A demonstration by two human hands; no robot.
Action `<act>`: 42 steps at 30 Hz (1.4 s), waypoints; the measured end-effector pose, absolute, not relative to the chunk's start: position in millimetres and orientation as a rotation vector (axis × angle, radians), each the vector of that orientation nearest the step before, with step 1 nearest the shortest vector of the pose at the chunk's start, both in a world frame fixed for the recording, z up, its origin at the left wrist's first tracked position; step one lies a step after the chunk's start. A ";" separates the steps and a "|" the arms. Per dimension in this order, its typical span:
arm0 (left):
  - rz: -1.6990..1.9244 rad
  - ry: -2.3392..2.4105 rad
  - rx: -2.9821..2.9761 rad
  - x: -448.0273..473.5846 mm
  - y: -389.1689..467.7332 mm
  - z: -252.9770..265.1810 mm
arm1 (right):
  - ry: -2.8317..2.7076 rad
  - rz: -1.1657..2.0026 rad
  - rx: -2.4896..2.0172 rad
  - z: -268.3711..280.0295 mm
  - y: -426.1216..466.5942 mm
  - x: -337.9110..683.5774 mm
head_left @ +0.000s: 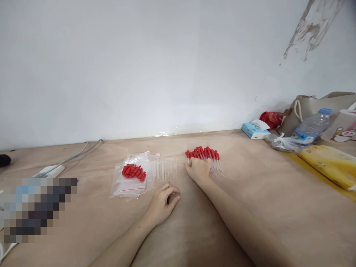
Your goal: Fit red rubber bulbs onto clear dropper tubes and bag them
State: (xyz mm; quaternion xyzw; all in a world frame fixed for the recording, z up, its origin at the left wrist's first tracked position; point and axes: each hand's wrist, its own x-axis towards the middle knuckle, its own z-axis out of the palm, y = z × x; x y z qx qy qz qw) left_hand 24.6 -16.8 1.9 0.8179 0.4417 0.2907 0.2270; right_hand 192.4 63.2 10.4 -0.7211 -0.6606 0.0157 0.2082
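My right hand reaches over the left end of a row of clear droppers with red bulbs. Its thumb and fingers close around the leftmost dropper, whose tube is mostly hidden by the hand. My left hand rests on the table nearer to me, its fingers loosely curled, thumb apart, nothing visible between them. Just beyond it lie several thin clear tubes side by side. Left of these, a pile of loose red rubber bulbs sits on flat clear zip bags.
A brown-covered table meets a white wall. At right are a blue tissue pack, a plastic bottle, a beige bag and a yellow package. A white power strip with cables and a blurred-out object lie left.
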 end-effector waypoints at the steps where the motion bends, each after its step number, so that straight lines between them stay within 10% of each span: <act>1: 0.804 1.215 2.245 25.6 -17.4 1.7 | -1.866 0.035 -1.981 11.4 61.4 187.5; 14: 0.958 2.241 2.148 -74.6 50.2 27.9 | -2.070 0.000 -1.948 9.2 64.8 157.1; 42: 1.061 1.940 2.423 -41.9 70.6 -2.6 | -1.932 -0.372 -1.555 -23.1 4.4 245.8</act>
